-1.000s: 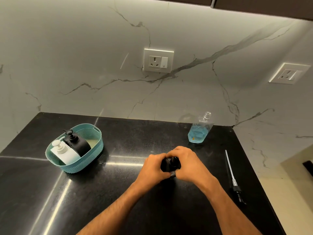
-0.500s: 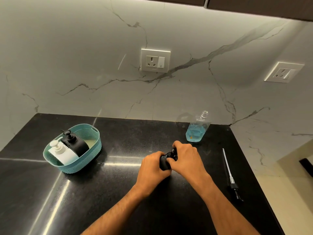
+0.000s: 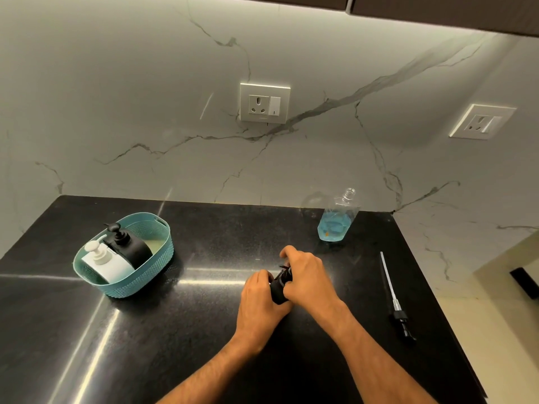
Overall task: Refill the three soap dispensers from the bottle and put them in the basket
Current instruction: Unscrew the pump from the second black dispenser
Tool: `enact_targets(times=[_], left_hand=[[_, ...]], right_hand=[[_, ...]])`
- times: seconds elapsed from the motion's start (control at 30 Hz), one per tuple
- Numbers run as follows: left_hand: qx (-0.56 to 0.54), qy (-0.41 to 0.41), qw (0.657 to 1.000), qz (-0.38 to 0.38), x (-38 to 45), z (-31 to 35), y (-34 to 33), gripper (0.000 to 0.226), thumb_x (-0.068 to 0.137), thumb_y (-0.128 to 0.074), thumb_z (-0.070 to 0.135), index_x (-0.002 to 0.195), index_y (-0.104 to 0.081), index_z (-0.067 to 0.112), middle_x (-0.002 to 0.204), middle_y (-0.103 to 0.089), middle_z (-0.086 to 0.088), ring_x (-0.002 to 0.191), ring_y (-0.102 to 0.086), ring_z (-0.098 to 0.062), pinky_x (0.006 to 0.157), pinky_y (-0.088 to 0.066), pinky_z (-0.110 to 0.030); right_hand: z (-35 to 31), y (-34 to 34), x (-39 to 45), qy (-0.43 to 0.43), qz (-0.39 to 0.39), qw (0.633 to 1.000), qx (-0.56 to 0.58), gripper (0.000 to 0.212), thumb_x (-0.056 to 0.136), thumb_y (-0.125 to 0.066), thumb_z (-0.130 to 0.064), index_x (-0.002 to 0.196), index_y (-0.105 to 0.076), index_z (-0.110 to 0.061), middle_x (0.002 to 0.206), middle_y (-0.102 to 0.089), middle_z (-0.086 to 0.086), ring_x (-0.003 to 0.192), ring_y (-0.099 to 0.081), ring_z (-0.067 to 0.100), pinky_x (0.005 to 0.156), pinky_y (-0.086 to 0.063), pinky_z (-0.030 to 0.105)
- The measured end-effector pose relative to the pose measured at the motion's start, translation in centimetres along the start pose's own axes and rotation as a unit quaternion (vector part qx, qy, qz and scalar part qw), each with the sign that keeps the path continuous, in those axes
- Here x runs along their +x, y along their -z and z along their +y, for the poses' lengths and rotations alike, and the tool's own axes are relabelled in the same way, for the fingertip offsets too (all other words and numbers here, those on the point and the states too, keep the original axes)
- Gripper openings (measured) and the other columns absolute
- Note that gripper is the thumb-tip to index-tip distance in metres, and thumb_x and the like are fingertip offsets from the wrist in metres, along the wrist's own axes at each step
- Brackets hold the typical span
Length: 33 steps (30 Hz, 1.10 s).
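Both hands (image 3: 287, 287) curled around a black dispenser (image 3: 279, 288); white dispenser (image 3: 109, 265) and black one (image 3: 132, 247) in teal basket (image 3: 145, 275); bottle (image 3: 335, 221) part-full, blue.

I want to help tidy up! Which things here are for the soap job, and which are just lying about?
For the job:
- small black dispenser, gripped by left hand and right hand
- clear bottle of blue soap
- teal woven basket
- white dispenser
- black dispenser

Lying about:
- loose pump with tube
- wall sockets

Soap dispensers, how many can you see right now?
3. A white pump dispenser and a black pump dispenser sit in the teal plastic basket. A third black dispenser is gripped by left hand and right hand, mostly hidden.
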State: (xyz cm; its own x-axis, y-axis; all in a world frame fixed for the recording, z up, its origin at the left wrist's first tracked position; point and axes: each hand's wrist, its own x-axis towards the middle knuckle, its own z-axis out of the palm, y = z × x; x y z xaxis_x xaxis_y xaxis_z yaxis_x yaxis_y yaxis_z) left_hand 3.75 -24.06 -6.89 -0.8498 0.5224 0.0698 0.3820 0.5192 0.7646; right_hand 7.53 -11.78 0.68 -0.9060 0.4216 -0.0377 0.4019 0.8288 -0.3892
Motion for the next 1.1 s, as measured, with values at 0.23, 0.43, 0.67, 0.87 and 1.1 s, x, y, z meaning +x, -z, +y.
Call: enact_targets(times=[0.23,0.43,0.67,0.87,1.1], left_hand=[[0.043,0.009,0.999,-0.016,0.1,-0.2,-0.1,0.043,0.075,-0.077,0.052,0.096,-0.053,0.024,0.095,-0.056,0.01,0.086,-0.058,-0.011,0.074,-0.055,-0.032],[0.027,0.019,0.999,-0.037,-0.2,-0.6,0.0,0.031,0.076,-0.07,0.05,0.093,-0.055,0.03,0.09,-0.062,0.013,0.08,-0.063,-0.009,0.067,-0.054,-0.028],[-0.001,0.004,1.0,-0.013,-0.9,-1.3,-0.2,0.043,0.077,-0.084,0.051,0.104,-0.053,0.036,0.1,-0.056,0.02,0.09,-0.057,0.0,0.07,-0.041,-0.009],[-0.015,0.01,1.0,-0.013,-1.3,-1.5,-0.9,0.063,0.07,-0.091,0.054,0.113,-0.05,0.035,0.109,-0.054,0.019,0.101,-0.056,-0.002,0.086,-0.05,-0.019],[-0.048,0.042,0.998,0.007,-1.3,-1.4,-1.2,0.064,0.063,-0.095,0.056,0.103,-0.051,0.034,0.1,-0.058,0.018,0.092,-0.058,0.001,0.072,-0.044,-0.011]], right_hand=[[-0.1,-0.4,0.0,-0.004,-0.019,0.999,-0.041,0.036,0.077,-0.078,-0.032,0.105,-0.06,-0.019,0.101,-0.062,0.001,0.095,-0.062,0.022,0.074,-0.053,0.031],[-0.3,0.5,-0.4,0.01,0.01,1.0,-0.012,0.015,0.073,-0.07,-0.014,0.087,-0.065,-0.017,0.083,-0.067,-0.001,0.076,-0.064,0.017,0.067,-0.059,0.036],[1.3,5.0,-1.8,-0.036,0.049,0.998,0.033,0.032,0.07,-0.081,-0.021,0.097,-0.066,-0.031,0.089,-0.067,-0.011,0.081,-0.066,0.007,0.071,-0.06,0.024],[5.2,7.3,-4.3,-0.074,0.097,0.989,0.084,0.03,0.073,-0.086,-0.02,0.097,-0.071,-0.03,0.093,-0.066,-0.013,0.084,-0.065,0.005,0.075,-0.053,0.016],[9.2,0.0,-5.7,-0.145,0.152,0.975,0.071,0.024,0.074,-0.083,-0.018,0.082,-0.061,-0.022,0.085,-0.058,-0.009,0.073,-0.057,0.008,0.071,-0.05,0.027]])
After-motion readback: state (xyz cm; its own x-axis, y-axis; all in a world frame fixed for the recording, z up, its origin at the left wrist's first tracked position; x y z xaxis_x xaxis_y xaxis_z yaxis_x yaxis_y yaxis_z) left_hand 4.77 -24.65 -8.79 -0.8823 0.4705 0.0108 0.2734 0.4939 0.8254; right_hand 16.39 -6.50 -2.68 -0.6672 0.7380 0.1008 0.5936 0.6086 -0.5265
